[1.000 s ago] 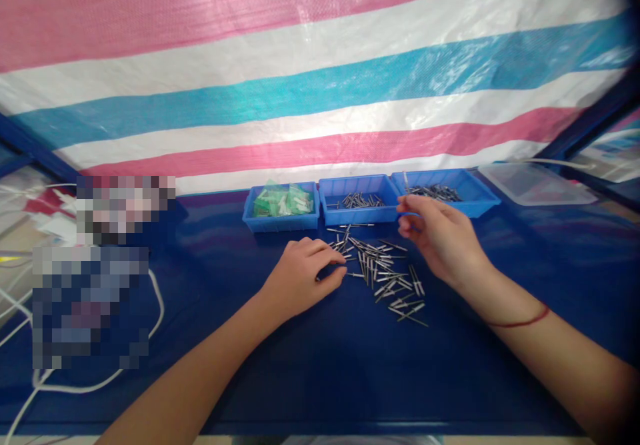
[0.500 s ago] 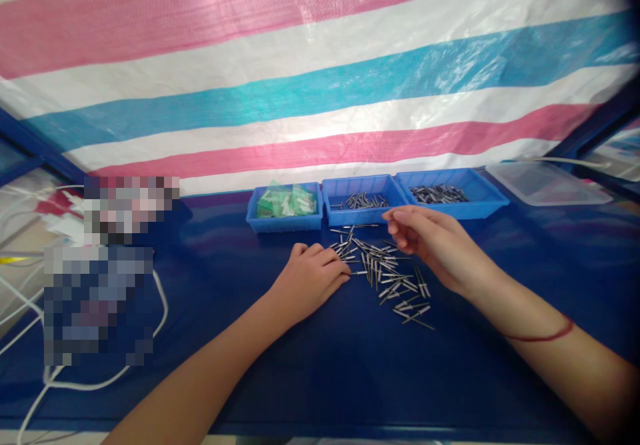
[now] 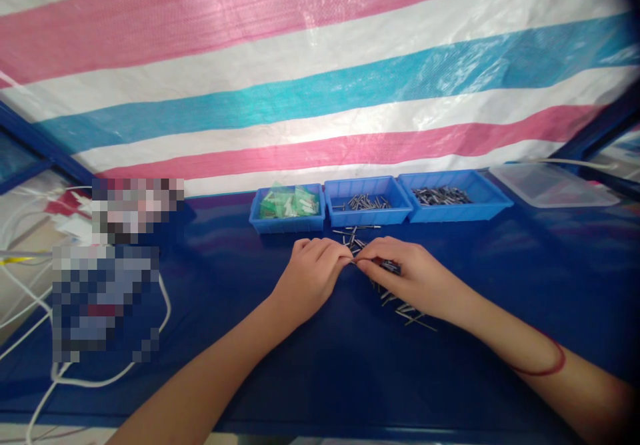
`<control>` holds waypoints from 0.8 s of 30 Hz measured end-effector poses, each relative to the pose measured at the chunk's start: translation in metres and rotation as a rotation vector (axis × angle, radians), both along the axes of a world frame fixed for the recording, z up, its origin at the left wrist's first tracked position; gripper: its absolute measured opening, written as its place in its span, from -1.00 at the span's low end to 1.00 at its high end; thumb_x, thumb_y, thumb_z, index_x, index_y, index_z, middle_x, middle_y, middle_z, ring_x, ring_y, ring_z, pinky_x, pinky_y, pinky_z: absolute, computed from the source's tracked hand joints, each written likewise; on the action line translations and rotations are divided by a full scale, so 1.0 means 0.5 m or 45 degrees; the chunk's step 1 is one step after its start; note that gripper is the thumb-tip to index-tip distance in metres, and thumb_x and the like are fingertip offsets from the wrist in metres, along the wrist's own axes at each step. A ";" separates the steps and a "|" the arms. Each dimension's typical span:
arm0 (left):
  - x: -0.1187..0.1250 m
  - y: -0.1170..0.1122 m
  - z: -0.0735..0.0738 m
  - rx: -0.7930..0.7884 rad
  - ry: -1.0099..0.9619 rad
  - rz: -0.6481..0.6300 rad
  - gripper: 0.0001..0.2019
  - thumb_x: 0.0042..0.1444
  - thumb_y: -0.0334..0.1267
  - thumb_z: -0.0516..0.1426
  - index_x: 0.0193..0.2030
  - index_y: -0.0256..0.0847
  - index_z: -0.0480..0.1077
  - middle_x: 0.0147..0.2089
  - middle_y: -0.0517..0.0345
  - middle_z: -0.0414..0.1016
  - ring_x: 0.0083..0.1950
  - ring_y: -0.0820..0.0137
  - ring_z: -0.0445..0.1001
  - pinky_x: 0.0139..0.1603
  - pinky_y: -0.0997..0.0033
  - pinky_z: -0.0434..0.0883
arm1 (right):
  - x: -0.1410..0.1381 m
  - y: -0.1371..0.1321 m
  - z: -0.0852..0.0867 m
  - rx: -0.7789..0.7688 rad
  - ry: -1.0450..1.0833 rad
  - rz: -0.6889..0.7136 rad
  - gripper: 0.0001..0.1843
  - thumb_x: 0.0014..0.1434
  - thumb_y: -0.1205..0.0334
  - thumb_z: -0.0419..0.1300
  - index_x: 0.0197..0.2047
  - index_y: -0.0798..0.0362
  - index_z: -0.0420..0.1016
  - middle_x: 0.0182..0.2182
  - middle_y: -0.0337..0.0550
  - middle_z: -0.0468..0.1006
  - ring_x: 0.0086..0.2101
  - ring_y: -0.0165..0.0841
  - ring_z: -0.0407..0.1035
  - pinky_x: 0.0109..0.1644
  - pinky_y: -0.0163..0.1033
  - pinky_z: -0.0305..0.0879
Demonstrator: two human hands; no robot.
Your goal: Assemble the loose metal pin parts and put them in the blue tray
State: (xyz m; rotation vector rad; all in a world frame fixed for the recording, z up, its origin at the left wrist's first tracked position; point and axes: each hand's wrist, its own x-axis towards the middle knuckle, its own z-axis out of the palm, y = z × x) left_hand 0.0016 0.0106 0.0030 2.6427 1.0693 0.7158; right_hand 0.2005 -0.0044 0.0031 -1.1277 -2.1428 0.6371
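My left hand (image 3: pixel 314 273) is closed, its thumb and fingertips pinching one end of a thin metal blind rivet (image 3: pixel 353 262). My right hand (image 3: pixel 417 277) meets it from the other side, thumb and forefinger closed on the same rivet, so most of it is hidden. Beneath and behind the fingers lies a loose pile of blind rivets (image 3: pixel 409 312) on the dark blue table (image 3: pixel 320 372), partly covered by my right hand.
Along the back stand three blue bins: the left bin (image 3: pixel 287 225) holds green-and-clear packets, the middle bin (image 3: pixel 370 217) and right bin (image 3: pixel 463 213) hold small metal pieces. A clear plastic lid (image 3: pixel 555 188) lies at right. White cables (image 3: pixel 165 298) run at left.
My right hand has come left and down from above the pile to meet my left fingertips at the rivet. My left hand has stayed almost in place.
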 end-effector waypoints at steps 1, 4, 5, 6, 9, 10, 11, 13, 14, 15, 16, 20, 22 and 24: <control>0.000 0.000 0.000 -0.040 -0.081 0.005 -0.82 0.31 -0.29 -0.05 -0.19 -0.21 0.37 -0.16 0.11 0.52 -0.11 0.37 0.42 -0.02 0.30 0.20 | 0.000 -0.001 0.000 0.001 -0.013 0.006 -0.82 0.23 0.24 0.08 -0.28 0.00 0.52 -0.32 -0.13 0.56 -0.26 -0.29 0.40 -0.18 -0.17 0.33; 0.004 0.002 -0.005 -0.229 -0.335 0.078 -0.87 0.26 -0.27 0.03 -0.19 -0.20 0.39 -0.18 0.13 0.52 -0.12 0.38 0.45 -0.04 0.36 0.29 | 0.000 -0.001 -0.001 0.007 -0.040 0.022 -0.80 0.25 0.22 0.06 -0.27 0.00 0.51 -0.31 -0.12 0.56 -0.25 -0.28 0.40 -0.16 -0.16 0.32; 0.006 0.004 -0.008 -0.318 -0.434 0.120 -0.88 0.24 -0.26 0.05 -0.18 -0.20 0.39 -0.18 0.13 0.52 -0.14 0.38 0.46 -0.07 0.38 0.33 | -0.001 -0.001 -0.001 0.002 -0.035 0.013 -0.80 0.25 0.22 0.05 -0.28 0.00 0.51 -0.31 -0.12 0.56 -0.26 -0.28 0.40 -0.17 -0.16 0.32; 0.007 0.005 -0.012 -0.417 -0.537 0.159 -0.88 0.22 -0.25 0.08 -0.16 -0.20 0.38 -0.19 0.13 0.52 -0.17 0.39 0.47 -0.10 0.40 0.35 | -0.002 -0.001 -0.002 -0.009 -0.022 -0.005 -0.79 0.26 0.21 0.05 -0.28 0.01 0.50 -0.32 -0.13 0.56 -0.27 -0.29 0.40 -0.18 -0.17 0.32; 0.012 0.009 -0.018 -0.683 -0.778 0.204 -0.82 0.14 -0.22 0.15 -0.15 -0.23 0.39 -0.22 0.13 0.52 -0.22 0.41 0.49 -0.17 0.44 0.40 | -0.006 -0.003 -0.005 -0.076 0.045 -0.089 -0.80 0.25 0.18 0.06 -0.28 0.01 0.50 -0.36 -0.16 0.55 -0.34 -0.32 0.40 -0.26 -0.22 0.30; 0.012 0.009 -0.019 -0.738 -0.809 0.200 -0.83 0.13 -0.21 0.16 -0.18 -0.24 0.40 -0.25 0.13 0.52 -0.24 0.41 0.48 -0.19 0.45 0.40 | -0.008 -0.004 -0.005 -0.101 0.068 -0.109 -0.80 0.24 0.18 0.07 -0.29 0.01 0.50 -0.36 -0.17 0.55 -0.35 -0.33 0.40 -0.28 -0.23 0.29; 0.013 0.009 -0.018 -0.774 -0.822 0.195 -0.84 0.12 -0.21 0.17 -0.22 -0.25 0.41 -0.27 0.14 0.51 -0.25 0.41 0.48 -0.20 0.46 0.39 | -0.010 -0.005 -0.005 -0.122 0.092 -0.121 -0.80 0.24 0.18 0.07 -0.29 0.01 0.50 -0.36 -0.17 0.55 -0.35 -0.33 0.41 -0.29 -0.24 0.29; 0.013 0.008 -0.014 -0.804 -0.833 0.194 -0.85 0.12 -0.21 0.17 -0.28 -0.27 0.42 -0.31 0.15 0.50 -0.28 0.43 0.46 -0.24 0.48 0.38 | -0.014 -0.008 -0.004 -0.158 0.138 -0.133 -0.81 0.24 0.18 0.08 -0.29 0.01 0.50 -0.33 -0.18 0.56 -0.34 -0.34 0.41 -0.26 -0.25 0.28; 0.014 0.008 -0.013 -0.810 -0.841 0.193 -0.84 0.12 -0.21 0.17 -0.29 -0.27 0.43 -0.32 0.16 0.50 -0.29 0.43 0.45 -0.25 0.48 0.37 | -0.015 -0.009 -0.003 -0.169 0.153 -0.135 -0.81 0.24 0.18 0.08 -0.28 0.00 0.50 -0.32 -0.19 0.56 -0.33 -0.35 0.41 -0.25 -0.25 0.27; 0.014 0.007 -0.011 -0.814 -0.852 0.191 -0.84 0.12 -0.20 0.16 -0.29 -0.28 0.43 -0.32 0.16 0.50 -0.29 0.44 0.45 -0.25 0.49 0.37 | -0.017 -0.009 -0.002 -0.177 0.160 -0.137 -0.81 0.24 0.18 0.08 -0.28 0.00 0.50 -0.32 -0.20 0.56 -0.33 -0.35 0.40 -0.25 -0.25 0.27; 0.014 0.007 -0.010 -0.817 -0.864 0.188 -0.84 0.13 -0.20 0.16 -0.28 -0.28 0.43 -0.31 0.16 0.50 -0.29 0.44 0.45 -0.24 0.49 0.36 | -0.018 -0.010 -0.002 -0.182 0.159 -0.142 -0.81 0.24 0.17 0.07 -0.28 0.00 0.50 -0.33 -0.20 0.55 -0.33 -0.36 0.40 -0.25 -0.25 0.26; 0.015 0.009 -0.013 -0.837 -0.892 0.178 -0.83 0.13 -0.20 0.15 -0.25 -0.28 0.44 -0.27 0.14 0.51 -0.26 0.43 0.45 -0.20 0.50 0.36 | -0.022 -0.012 -0.002 -0.165 0.147 -0.200 -0.82 0.22 0.18 0.09 -0.32 0.00 0.50 -0.36 -0.21 0.55 -0.37 -0.37 0.38 -0.28 -0.26 0.25; 0.014 0.012 -0.016 -0.856 -0.910 0.159 -0.84 0.13 -0.21 0.15 -0.24 -0.27 0.44 -0.26 0.14 0.51 -0.25 0.43 0.45 -0.19 0.50 0.36 | -0.023 -0.013 -0.004 -0.145 0.188 -0.237 -0.84 0.20 0.20 0.11 -0.32 0.00 0.50 -0.37 -0.21 0.54 -0.37 -0.37 0.38 -0.30 -0.27 0.26; 0.014 0.014 -0.018 -0.887 -0.932 0.137 -0.84 0.12 -0.22 0.16 -0.24 -0.27 0.43 -0.26 0.14 0.50 -0.24 0.44 0.44 -0.17 0.50 0.35 | -0.022 -0.013 -0.005 -0.121 0.243 -0.262 -0.87 0.19 0.21 0.13 -0.31 0.01 0.49 -0.38 -0.20 0.53 -0.37 -0.37 0.38 -0.30 -0.27 0.27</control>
